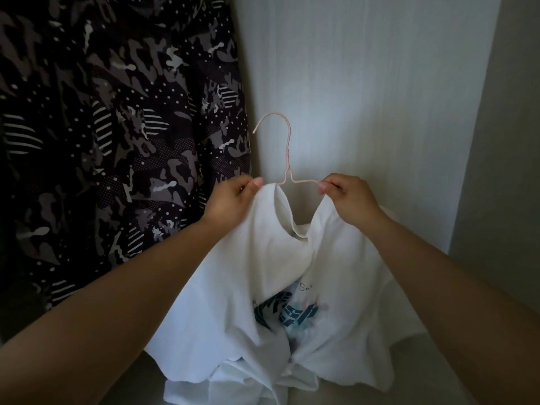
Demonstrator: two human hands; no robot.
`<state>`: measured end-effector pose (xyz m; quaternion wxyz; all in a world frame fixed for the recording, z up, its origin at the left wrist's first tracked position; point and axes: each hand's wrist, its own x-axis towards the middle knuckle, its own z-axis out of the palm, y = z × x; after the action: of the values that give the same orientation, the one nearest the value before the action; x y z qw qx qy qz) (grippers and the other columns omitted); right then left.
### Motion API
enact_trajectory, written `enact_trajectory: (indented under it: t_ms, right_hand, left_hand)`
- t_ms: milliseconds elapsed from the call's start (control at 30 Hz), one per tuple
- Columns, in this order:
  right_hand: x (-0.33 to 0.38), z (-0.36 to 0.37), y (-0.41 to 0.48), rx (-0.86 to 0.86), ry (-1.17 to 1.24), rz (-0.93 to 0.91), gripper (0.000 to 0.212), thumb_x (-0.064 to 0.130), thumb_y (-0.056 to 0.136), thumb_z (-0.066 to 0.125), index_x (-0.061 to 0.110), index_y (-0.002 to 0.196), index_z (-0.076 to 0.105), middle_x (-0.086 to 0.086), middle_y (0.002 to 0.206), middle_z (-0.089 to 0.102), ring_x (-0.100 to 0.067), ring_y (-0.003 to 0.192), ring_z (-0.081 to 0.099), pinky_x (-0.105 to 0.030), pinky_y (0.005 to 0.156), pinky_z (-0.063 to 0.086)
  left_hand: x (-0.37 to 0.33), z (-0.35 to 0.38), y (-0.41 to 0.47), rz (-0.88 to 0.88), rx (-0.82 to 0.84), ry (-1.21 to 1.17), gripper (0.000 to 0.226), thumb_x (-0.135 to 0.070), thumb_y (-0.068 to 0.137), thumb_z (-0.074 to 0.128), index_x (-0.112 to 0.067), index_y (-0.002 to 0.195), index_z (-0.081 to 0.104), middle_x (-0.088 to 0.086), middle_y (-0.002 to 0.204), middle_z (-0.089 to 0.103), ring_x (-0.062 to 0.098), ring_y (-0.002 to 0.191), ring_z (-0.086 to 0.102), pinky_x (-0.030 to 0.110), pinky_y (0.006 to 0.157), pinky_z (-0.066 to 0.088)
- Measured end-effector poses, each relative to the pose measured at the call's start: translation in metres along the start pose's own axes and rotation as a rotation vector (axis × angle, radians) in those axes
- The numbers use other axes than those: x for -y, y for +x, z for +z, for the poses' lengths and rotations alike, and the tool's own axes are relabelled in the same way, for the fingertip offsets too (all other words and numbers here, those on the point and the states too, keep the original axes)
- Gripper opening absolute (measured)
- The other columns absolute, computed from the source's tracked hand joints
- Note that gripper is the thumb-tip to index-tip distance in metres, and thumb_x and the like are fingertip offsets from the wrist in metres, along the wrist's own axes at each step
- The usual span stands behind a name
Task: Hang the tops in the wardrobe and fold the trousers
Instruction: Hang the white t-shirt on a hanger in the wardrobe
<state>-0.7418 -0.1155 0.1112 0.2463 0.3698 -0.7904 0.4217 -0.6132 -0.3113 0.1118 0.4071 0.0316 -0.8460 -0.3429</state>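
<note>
A white T-shirt (257,287) with a dark teal print on its front hangs bunched in front of me inside the wardrobe. A thin pink wire hanger (287,153) sticks up out of its neck opening, hook on top. My left hand (233,200) pinches the shirt's left shoulder at the neckline. My right hand (347,200) pinches the right shoulder together with the hanger's arm. The lower part of the hanger is hidden inside the shirt.
A dark camouflage-patterned garment (117,127) hangs at the left and fills that side. The pale wardrobe back wall (365,97) is behind the hanger, and a side panel (502,171) stands at the right.
</note>
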Motion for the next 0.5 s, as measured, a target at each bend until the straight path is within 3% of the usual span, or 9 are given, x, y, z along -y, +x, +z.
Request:
enact_trajectory:
  t_ms: [100, 267, 367, 500]
  right_hand:
    - [0.003, -0.004, 0.003, -0.041, -0.003, 0.007, 0.020, 0.027, 0.093, 0.053, 0.023, 0.076, 0.062, 0.006, 0.057, 0.048, -0.019, 0.061, 0.045, -0.031, 0.064, 0.039]
    - [0.014, -0.010, 0.009, -0.058, 0.003, -0.029, 0.020, 0.026, 0.093, 0.054, 0.026, 0.074, 0.060, 0.000, 0.062, 0.053, -0.020, 0.064, 0.047, -0.032, 0.066, 0.040]
    - [0.024, -0.015, 0.017, -0.087, 0.038, -0.034, 0.020, 0.023, 0.093, 0.053, 0.023, 0.075, 0.062, -0.004, 0.069, 0.057, -0.019, 0.066, 0.048, -0.029, 0.065, 0.037]
    - [0.029, -0.038, 0.030, -0.214, 0.071, 0.001, 0.019, 0.017, 0.092, 0.051, 0.015, 0.081, 0.067, -0.002, 0.082, 0.064, -0.017, 0.076, 0.053, -0.027, 0.066, 0.037]
  left_hand:
    - [-0.002, -0.002, 0.000, 0.042, -0.007, 0.002, 0.011, -0.036, 0.089, 0.061, -0.029, 0.082, 0.066, -0.016, 0.072, 0.062, 0.002, 0.071, 0.057, 0.025, 0.072, 0.046]
    - [-0.009, -0.010, 0.009, 0.025, -0.035, 0.033, 0.026, -0.034, 0.094, 0.055, -0.027, 0.069, 0.058, -0.010, 0.066, 0.055, 0.009, 0.069, 0.052, 0.027, 0.070, 0.043]
    - [-0.022, -0.013, 0.020, -0.029, -0.065, -0.041, 0.028, -0.031, 0.096, 0.051, -0.015, 0.076, 0.061, -0.002, 0.071, 0.053, 0.010, 0.069, 0.047, 0.024, 0.066, 0.039]
    - [-0.031, -0.041, 0.044, -0.091, -0.362, -0.067, 0.030, -0.033, 0.098, 0.047, -0.018, 0.073, 0.054, -0.003, 0.065, 0.048, 0.012, 0.064, 0.043, 0.027, 0.065, 0.038]
